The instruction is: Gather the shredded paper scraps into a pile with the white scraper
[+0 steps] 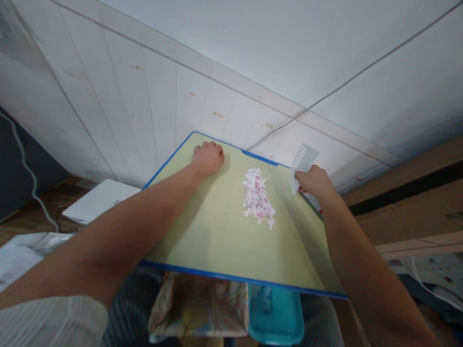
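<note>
A heap of small torn paper scraps (257, 195), white with pink touches, lies on a pale yellow-green board (210, 221) with a blue rim. Left of the heap, near the board's far edge, my left hand (209, 158) rests as a fist; nothing shows in it. On the far right, my right hand (315, 180) pinches a thin white plastic scraper (306, 158) with a row of slots along one side. The scraper is tilted up above the board's right edge, apart from the heap. A dark-edged flat item (311, 202) is partly hidden below this hand.
A white panelled wall (202, 96) stands right behind the board, with a grey cable (336, 89) across it. Below the near edge are an open patterned bag (202, 308) and a turquoise plastic tub (277, 313). Cardboard boxes (415, 212) stand right; a white box (103, 200) lies left.
</note>
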A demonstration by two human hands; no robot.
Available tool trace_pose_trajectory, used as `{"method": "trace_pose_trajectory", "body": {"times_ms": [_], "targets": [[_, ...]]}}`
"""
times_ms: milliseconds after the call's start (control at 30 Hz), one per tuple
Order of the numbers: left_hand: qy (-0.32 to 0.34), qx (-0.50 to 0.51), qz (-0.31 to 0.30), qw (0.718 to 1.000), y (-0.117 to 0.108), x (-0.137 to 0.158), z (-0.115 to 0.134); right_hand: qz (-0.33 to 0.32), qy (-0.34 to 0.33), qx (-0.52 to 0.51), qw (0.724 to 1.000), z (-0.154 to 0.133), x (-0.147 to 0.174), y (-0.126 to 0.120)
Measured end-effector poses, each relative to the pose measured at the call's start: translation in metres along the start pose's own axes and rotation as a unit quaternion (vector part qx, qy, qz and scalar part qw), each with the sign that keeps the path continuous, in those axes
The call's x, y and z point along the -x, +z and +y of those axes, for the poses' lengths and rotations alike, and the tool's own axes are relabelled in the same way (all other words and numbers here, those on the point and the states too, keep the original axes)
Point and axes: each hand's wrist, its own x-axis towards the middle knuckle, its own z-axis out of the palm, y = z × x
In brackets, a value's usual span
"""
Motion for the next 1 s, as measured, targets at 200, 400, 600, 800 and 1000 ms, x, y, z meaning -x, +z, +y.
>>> {"method": "trace_pose_trajectory", "body": {"times_ms": [200,400,600,800,1000], "targets": [[0.005,-0.03,0.002,1.0,-0.001,0.0,0.0,-0.014,-0.061,0.075,0.995,-0.016,0.025,0.026],[0.0,-0.055,-0.003,0.998,-0.003,0.0,-0.003,-0.025,-0.153,0.055,0.986,-0.055,0.05,0.037],[0.004,-0.061,0.004,0.998,-0.002,0.0,-0.006,-0.027,-0.116,-0.125,0.985,-0.018,0.048,0.023],[0.002,-0.058,0.007,0.998,0.001,-0.002,-0.005,-0.064,-0.068,-0.269,0.958,0.038,0.068,0.023],[-0.003,-0.064,0.004,0.998,0.0,-0.002,-0.005,-0.101,-0.117,-0.255,0.954,0.022,0.102,0.037]]}}
